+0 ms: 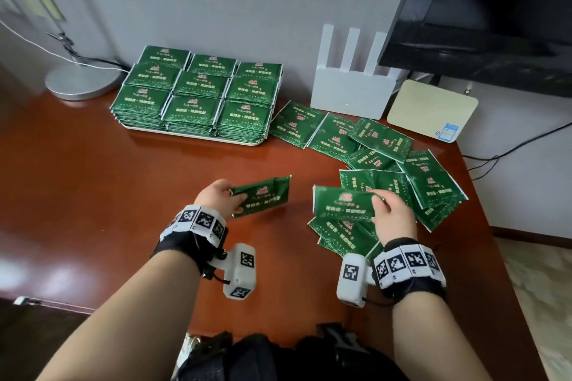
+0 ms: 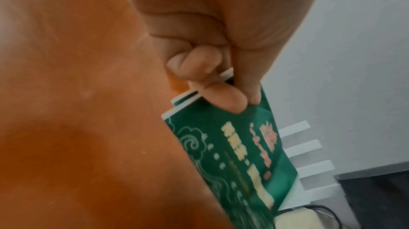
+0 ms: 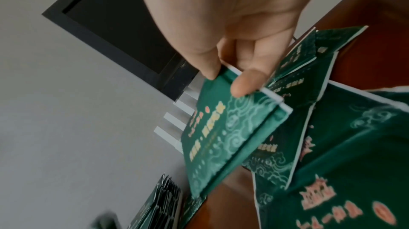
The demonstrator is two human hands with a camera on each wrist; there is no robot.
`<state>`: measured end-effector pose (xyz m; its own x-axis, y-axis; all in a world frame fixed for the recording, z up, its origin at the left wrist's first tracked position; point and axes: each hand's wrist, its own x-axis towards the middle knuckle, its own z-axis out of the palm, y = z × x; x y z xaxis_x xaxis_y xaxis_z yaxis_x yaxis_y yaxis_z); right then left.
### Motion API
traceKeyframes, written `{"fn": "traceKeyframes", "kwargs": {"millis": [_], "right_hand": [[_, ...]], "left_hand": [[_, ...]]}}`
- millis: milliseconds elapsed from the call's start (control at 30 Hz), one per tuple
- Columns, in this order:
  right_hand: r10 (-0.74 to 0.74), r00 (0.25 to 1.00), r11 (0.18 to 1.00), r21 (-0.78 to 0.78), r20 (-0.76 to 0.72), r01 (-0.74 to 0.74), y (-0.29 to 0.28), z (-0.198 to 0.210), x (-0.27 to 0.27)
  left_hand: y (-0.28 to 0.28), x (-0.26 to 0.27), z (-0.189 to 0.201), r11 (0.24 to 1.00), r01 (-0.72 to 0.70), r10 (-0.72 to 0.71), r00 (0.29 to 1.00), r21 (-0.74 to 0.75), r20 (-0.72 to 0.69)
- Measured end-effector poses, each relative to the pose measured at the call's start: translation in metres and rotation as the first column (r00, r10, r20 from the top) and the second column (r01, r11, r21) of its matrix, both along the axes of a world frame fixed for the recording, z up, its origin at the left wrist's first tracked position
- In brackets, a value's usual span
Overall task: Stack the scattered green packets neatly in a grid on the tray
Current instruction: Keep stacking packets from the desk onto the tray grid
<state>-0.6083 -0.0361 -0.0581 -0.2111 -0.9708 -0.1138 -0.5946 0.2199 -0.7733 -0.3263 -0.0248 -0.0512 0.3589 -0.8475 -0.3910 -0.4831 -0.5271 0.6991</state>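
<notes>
Print: green packets bear gold characters, a pink emblem and pale cloud swirls; too blurred to read.
Left hand [image 1: 218,198] grip: pinching the left packet [image 1: 261,199] above the tabletop [image 1: 93,189].
Right hand [image 1: 392,216] grip: pinching the right packet [image 1: 342,204] over the scattered packets [image 1: 380,148].
Tray [image 1: 198,137]: white, stacked three by three [image 1: 198,93].
Room: grey wall, white router [image 1: 351,86], dark screen [image 1: 495,9].
</notes>
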Motion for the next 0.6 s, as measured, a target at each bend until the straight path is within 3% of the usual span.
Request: {"fn": "traceKeyframes", "kwargs": {"millis": [100,167,267,400,500,600], "right_hand": [[-0.137,0.982,0.99,-0.001,0.133,0.139,-0.003,0.009,0.0],[-0.147,0.98,0.989,-0.008,0.135,0.15,-0.004,0.015,0.002],[-0.016,1.0,1.0,0.012,0.027,0.016,-0.01,0.02,0.008],[0.248,0.965,0.968,0.027,0.09,-0.251,-0.015,0.031,0.027],[0.303,0.946,0.952,0.016,0.112,-0.306,-0.017,0.033,0.037],[0.342,0.939,0.94,-0.025,0.033,-0.342,-0.019,0.035,0.04]], "left_hand": [[-0.005,-0.003,0.013,0.999,0.011,-0.019,0.99,-0.053,-0.143],[-0.007,-0.008,0.026,0.994,0.061,-0.078,0.976,-0.088,-0.203],[-0.01,-0.019,0.042,0.984,0.128,-0.157,0.95,-0.125,-0.269],[-0.015,-0.027,0.049,0.976,0.175,-0.21,0.921,-0.133,-0.328],[-0.017,-0.029,0.048,0.969,0.211,-0.242,0.905,-0.125,-0.349],[-0.019,-0.031,0.048,0.966,0.231,-0.257,0.9,-0.113,-0.354]]}}
